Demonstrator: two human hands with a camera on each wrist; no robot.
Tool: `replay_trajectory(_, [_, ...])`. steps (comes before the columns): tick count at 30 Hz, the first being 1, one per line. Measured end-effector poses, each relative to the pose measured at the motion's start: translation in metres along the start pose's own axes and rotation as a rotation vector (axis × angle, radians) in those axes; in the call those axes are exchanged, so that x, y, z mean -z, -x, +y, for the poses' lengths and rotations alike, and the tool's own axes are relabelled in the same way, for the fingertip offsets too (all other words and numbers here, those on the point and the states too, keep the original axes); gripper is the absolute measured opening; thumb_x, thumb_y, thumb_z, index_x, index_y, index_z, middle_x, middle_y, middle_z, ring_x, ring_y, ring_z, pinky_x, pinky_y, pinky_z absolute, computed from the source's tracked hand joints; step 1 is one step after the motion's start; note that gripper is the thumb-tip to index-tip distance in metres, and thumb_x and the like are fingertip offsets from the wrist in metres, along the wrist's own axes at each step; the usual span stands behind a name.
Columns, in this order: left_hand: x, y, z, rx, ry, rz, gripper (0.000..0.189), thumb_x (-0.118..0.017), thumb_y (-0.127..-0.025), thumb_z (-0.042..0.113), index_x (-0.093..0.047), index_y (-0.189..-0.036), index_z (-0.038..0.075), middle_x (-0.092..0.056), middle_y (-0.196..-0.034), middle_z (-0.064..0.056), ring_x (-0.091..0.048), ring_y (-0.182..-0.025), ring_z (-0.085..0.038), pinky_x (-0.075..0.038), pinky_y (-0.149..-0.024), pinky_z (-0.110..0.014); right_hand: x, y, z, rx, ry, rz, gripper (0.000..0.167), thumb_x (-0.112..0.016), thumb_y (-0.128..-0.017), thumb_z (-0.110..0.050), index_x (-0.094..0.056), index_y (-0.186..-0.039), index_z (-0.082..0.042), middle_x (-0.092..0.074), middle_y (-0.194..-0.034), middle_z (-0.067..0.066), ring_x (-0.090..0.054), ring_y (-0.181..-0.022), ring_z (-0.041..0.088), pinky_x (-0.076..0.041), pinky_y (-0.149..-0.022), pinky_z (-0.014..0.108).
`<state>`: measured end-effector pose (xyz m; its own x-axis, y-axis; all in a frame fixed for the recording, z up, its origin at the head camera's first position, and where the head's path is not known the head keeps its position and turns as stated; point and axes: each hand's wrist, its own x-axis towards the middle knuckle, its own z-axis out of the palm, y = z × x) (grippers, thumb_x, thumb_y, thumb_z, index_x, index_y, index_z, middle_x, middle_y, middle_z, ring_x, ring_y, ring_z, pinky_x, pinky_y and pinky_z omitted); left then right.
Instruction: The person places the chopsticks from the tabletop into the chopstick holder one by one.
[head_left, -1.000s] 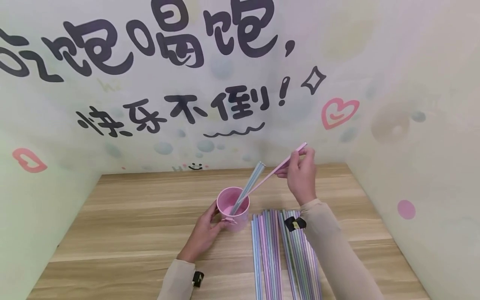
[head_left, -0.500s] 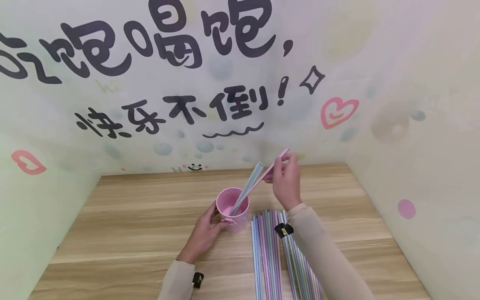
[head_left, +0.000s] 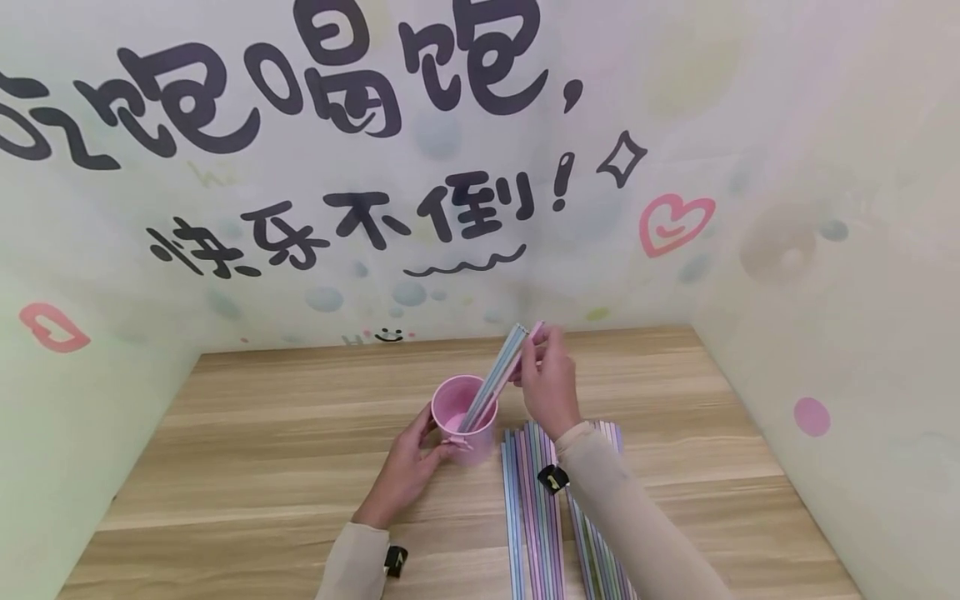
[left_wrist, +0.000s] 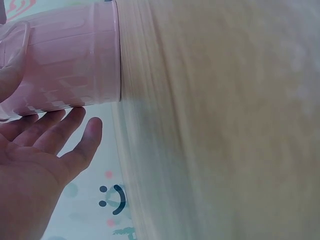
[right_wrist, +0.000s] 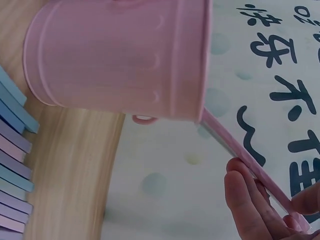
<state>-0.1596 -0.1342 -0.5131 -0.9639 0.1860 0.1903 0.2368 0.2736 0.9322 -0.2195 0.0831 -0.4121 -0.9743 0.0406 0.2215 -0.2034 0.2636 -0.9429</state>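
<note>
A pink cup (head_left: 450,400) with a ridged rim stands upright on the wooden table. My left hand (head_left: 408,467) holds it from the left, thumb at the near side and fingers along the far side; the left wrist view shows the fingertips (left_wrist: 75,117) against its wall. Several pale blue sticks (head_left: 498,367) lean to the right inside the cup. With my right hand (head_left: 551,387) I pinch a long slim pink stick (right_wrist: 235,142) near its upper end, its lower end inside the cup beside the blue ones. In the right wrist view the cup wall hides that lower end.
Right of the cup, long pastel sticks (head_left: 536,517) in blue, pink, purple and green lie side by side in two groups, partly under my right forearm. Printed walls (head_left: 300,308) enclose the table (head_left: 262,467) at the back and sides.
My right hand has moved left and slightly down, bringing the pink stick alongside the blue ones and deeper into the cup. The left hand and the cup have stayed in place.
</note>
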Motion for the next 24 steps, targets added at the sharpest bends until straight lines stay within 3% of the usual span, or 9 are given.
replay_trajectory(6, [0.0,0.001,-0.002,-0.007,0.009,0.004,0.077,-0.072,-0.09,0.011,-0.032,-0.155,0.006,-0.045,-0.15,-0.019,-0.047,-0.134,-0.038,-0.04,-0.113,-0.046,-0.006,0.007,0.005,-0.019,0.072,-0.018,0.014,-0.046,-0.107,-0.02,-0.047,-0.115,-0.008,-0.065,-0.091,0.012,-0.069,-0.074,0.026,-0.063,-0.064,0.029])
replay_trajectory(18, [0.001,0.0,0.002,0.042,0.016,-0.008,0.078,-0.072,-0.09,0.008,-0.031,-0.156,0.009,-0.045,-0.151,-0.015,-0.047,-0.135,-0.033,-0.045,-0.11,-0.039,-0.011,0.01,0.008,-0.018,0.115,-0.033,0.016,-0.048,-0.106,-0.023,-0.048,-0.113,-0.008,-0.066,-0.095,0.019,-0.07,-0.076,0.024,-0.065,-0.07,0.039])
replay_trajectory(24, [0.001,0.0,0.001,0.042,0.02,-0.009,0.078,-0.072,-0.09,0.009,-0.031,-0.156,0.011,-0.046,-0.151,-0.014,-0.048,-0.135,-0.033,-0.044,-0.11,-0.038,0.005,0.009,0.015,-0.032,0.107,0.003,0.028,-0.049,-0.104,-0.032,-0.052,-0.117,-0.007,-0.067,-0.091,0.013,-0.071,-0.072,0.021,-0.061,-0.059,0.035])
